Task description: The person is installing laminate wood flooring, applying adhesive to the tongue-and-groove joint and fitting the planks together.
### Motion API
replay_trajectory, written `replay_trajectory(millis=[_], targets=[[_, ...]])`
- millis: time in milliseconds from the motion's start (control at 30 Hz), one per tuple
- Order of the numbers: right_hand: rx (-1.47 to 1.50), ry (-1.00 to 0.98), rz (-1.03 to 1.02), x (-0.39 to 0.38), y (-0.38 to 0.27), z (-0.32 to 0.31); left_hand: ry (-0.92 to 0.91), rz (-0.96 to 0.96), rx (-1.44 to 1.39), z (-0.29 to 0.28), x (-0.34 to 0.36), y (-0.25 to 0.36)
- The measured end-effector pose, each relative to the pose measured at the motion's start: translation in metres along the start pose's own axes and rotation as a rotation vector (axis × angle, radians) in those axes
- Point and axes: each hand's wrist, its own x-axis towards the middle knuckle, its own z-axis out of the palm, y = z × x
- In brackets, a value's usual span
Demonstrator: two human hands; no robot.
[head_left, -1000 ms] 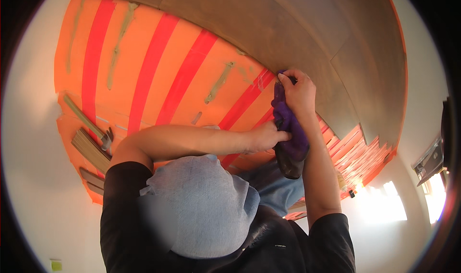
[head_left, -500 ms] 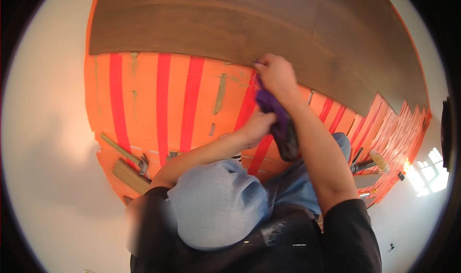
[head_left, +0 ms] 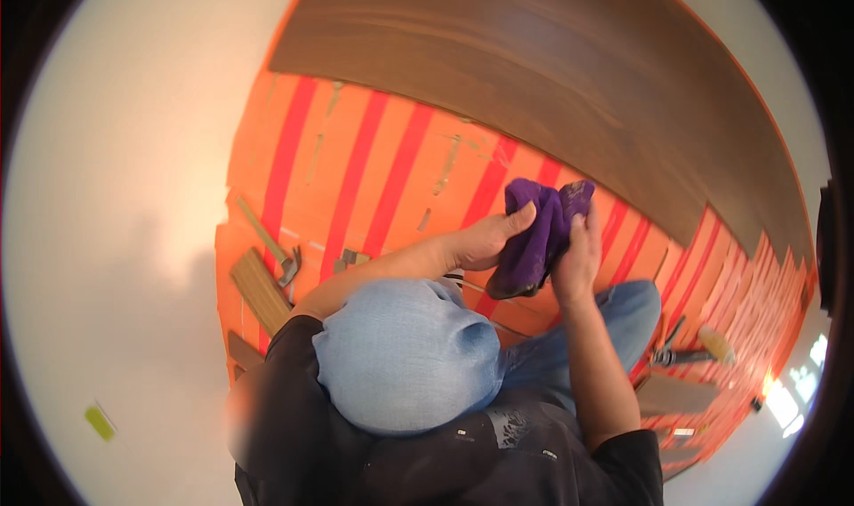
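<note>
- Both hands bunch a purple cloth [head_left: 538, 234] at frame centre — left hand [head_left: 485, 239] and right hand [head_left: 578, 257] each closed on it.
- Step, as I judge: folding the cloth above the orange underlay [head_left: 356, 177] — next calls for a firm pad.

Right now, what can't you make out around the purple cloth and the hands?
Head view only:
- Lower end of the purple cloth: behind the left hand and right hand.
- Knees and the floor beneath: hidden by the blue cap.
- Tools at right: too small and bent by the fisheye rim.
- Small grey piece: too small to identify.
</note>
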Motion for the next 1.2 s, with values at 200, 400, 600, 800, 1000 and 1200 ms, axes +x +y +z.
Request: replay_trajectory(millis=[200, 400, 600, 800, 1000, 1200], targets=[[-1.447, -0.412, -0.730, -0.047, 0.026, 0.042, 0.311, 0.398, 0.235, 0.022, -0.061, 0.009], [-1.590, -0.795, -0.950, -0.065, 0.031, 0.016, 0.598, 0.672, 0.374, 0.022, -0.148, 0.003], [-1.381, -0.729, -0.496, -0.053, 0.047, -0.109, 0.958, 1.001, 0.197, -0.005, -0.346, -0.042], [-1.062, -0.839, -0.138, -0.029, 0.032, -0.159, 1.664, 1.289, -0.239, 0.013, -0.531, -0.178], [-1.278, -1.114, -0.337, -0.030, 0.027, -0.170, 1.900, 0.877, -0.333, 0.004, -0.596, -0.290], [-1.512, -0.944, -0.501, -0.039, 0.019, -0.180, 2.011, 0.605, -0.140, -0.116, -0.634, -0.300]])
